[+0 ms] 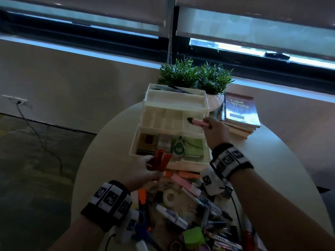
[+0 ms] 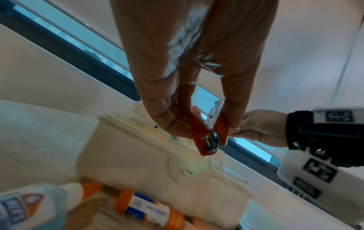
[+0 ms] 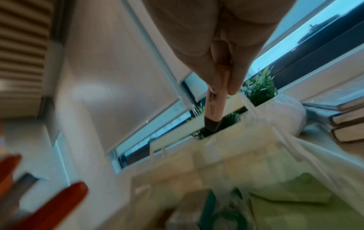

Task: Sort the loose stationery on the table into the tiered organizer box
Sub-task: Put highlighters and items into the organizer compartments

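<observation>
So the right hand (image 1: 215,132) has its fingers (image 3: 234,80) pinched round the back end of a pink highlighter (image 1: 199,122), dark cap leading, and the pen's long axis runs roughly left-right, cap pointing left into the right-hand compartment of the organizer box's (image 1: 170,124) middle tier. It's basically hovering right over that slot already, so I'd guess the drop is just a matter of lowering and letting go. The left hand (image 1: 143,169) is nearer to us, fingers gripping a red staple remover (image 1: 160,161) just in front of the bottom tier, which already holds sticky notes and a correction tape. The right hand is clearly the closer one to the middle tier. Rest of the loose stationery pile (image 1: 190,214) sits on the near side of the round worktop (image 1: 272,160): markers, tape roll, clips. Far side has two potted plants (image 1: 195,77) and a book stack (image 1: 241,113), then a window with blinds half down.
</observation>
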